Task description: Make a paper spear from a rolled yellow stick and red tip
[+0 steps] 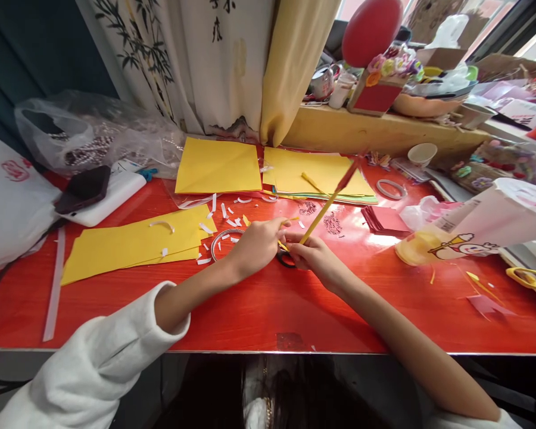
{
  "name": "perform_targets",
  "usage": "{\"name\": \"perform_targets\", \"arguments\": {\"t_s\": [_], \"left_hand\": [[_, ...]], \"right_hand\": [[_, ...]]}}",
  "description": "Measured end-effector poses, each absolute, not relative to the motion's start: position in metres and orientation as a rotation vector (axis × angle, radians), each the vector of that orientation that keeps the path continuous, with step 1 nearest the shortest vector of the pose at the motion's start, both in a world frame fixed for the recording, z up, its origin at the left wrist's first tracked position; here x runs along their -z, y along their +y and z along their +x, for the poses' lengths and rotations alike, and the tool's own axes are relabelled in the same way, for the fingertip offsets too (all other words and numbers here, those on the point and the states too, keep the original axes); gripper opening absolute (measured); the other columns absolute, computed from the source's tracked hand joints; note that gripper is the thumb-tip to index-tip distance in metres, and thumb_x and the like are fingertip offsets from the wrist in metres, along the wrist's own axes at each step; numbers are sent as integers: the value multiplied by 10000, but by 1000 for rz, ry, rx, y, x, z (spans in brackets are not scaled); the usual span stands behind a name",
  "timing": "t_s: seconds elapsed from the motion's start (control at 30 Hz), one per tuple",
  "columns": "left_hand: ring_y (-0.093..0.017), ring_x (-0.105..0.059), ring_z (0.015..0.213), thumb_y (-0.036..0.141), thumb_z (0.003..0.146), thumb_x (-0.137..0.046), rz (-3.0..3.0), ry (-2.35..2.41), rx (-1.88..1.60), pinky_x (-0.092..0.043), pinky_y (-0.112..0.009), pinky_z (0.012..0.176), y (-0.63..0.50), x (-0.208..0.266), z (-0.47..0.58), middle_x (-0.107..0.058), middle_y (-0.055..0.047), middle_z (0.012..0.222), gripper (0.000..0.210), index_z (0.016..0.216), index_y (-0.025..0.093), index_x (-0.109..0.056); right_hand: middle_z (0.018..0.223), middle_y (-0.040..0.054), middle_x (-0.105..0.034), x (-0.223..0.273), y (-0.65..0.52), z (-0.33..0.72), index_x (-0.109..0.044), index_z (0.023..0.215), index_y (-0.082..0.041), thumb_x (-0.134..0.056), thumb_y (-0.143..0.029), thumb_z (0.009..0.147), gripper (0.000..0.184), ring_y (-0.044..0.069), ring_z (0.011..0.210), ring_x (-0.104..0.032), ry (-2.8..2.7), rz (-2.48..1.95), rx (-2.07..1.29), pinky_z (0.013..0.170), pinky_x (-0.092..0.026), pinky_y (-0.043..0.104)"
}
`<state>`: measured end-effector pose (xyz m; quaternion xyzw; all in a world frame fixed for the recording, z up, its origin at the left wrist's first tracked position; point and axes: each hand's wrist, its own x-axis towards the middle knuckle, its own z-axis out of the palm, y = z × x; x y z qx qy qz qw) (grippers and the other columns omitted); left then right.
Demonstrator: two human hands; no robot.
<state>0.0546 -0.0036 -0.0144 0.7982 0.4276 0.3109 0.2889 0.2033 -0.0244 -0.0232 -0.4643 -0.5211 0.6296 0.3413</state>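
Observation:
My right hand [315, 256] is closed around a thin yellow stick [320, 217] with a dark red tip, which slants up and away to the right. Close beside it, my left hand [259, 244] pinches a narrow yellow paper strip [295, 219]; the fingers hide most of it. Bits of yellow show between the two hands, where I cannot tell strip from stick. Under the fingers lie black-handled scissors [286, 258], mostly covered. A roll of tape [215, 245] rests by my left wrist among white paper scraps [231, 223].
Yellow paper sheets [218, 167] lie at the back, with cut yellow strips [129, 247] at the left. A phone [84, 189] sits on a white box. To the right are red paper squares [386, 220] and a tipped drink cup [469, 229]. The red table's front edge [339, 353] runs below my arms.

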Motion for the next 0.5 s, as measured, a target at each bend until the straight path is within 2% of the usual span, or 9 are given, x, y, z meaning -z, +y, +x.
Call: {"name": "perform_targets", "arguments": {"t_s": [0.1,0.27,0.43,0.5], "left_hand": [[-128,-602,623,214,857,-393,2192,1196,-787,-451,-237,624,-2,14,55,-626,-7,656,247,1007,148,-578],[-107,-587,567,279,871,-376,2087,1226,-870,-443,-211,598,1,8,51,-638,1,664,309,1101,154,-540],[-130,-597,642,113,812,-384,2381,1215,-893,-425,-231,624,2,15,48,-666,-40,759,319,1043,152,-601],[-135,-593,656,122,817,-382,2395,1201,-849,-424,-241,637,3,15,48,-666,-44,763,320,1049,152,-601]], "right_hand": [[505,-73,-304,22,-24,205,-564,868,-138,-459,-183,699,204,45,421,-195,-1356,-1230,-1676,414,-98,225],[472,-94,-277,16,-23,209,-524,1055,-143,-477,-180,678,381,49,399,-195,-1280,-1308,-1614,404,-114,215],[501,-81,-339,9,-26,208,-507,1069,-131,-472,-181,663,410,54,423,-246,-1377,-1398,-1575,411,-153,209],[517,-75,-354,8,-26,209,-509,1072,-132,-468,-175,668,408,55,434,-259,-1434,-1437,-1545,416,-163,208]]}}
